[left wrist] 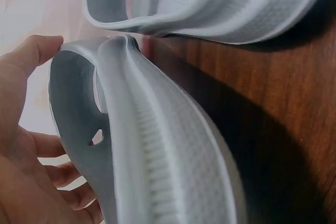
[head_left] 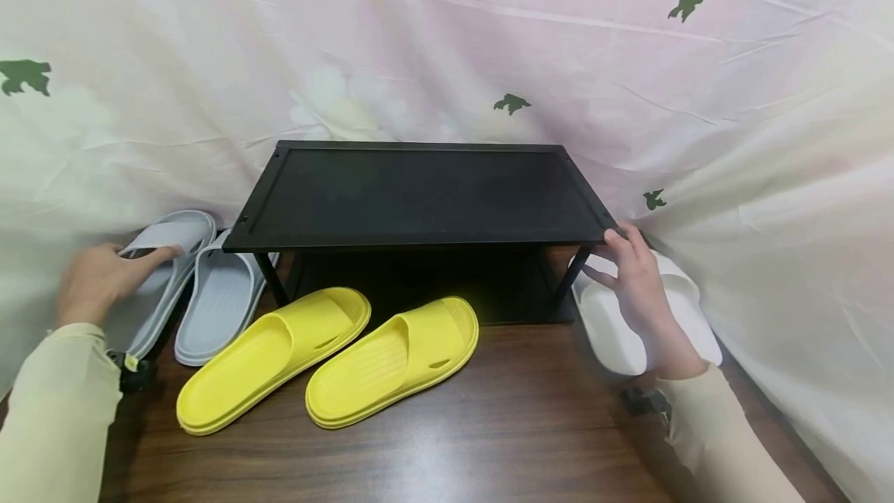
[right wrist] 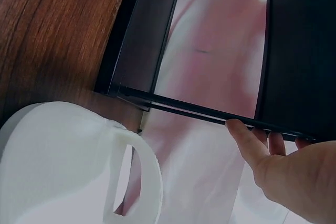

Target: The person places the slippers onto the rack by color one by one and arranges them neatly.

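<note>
At the far left, my left hand (head_left: 105,278) grips a grey slipper (head_left: 187,230) across its strap. In the left wrist view, the thumb lies at one edge of this slipper (left wrist: 142,129) and the fingers along its outer side. A second grey slipper (head_left: 218,309) lies beside it. My right hand (head_left: 637,286) holds the front right corner of a black two-tier rack (head_left: 419,196). The right wrist view has the thumb and fingers around the rack's side bar (right wrist: 194,109). Below that hand are white slippers (head_left: 609,324), partly hidden by it.
Two yellow slippers, one on the left (head_left: 240,379) and one on the right (head_left: 363,379), lie in front of the rack, toes toward its lower shelf (head_left: 419,278). All stand on a brown wooden surface (head_left: 517,425). A pale patterned cloth (head_left: 391,45) hangs behind and at the sides.
</note>
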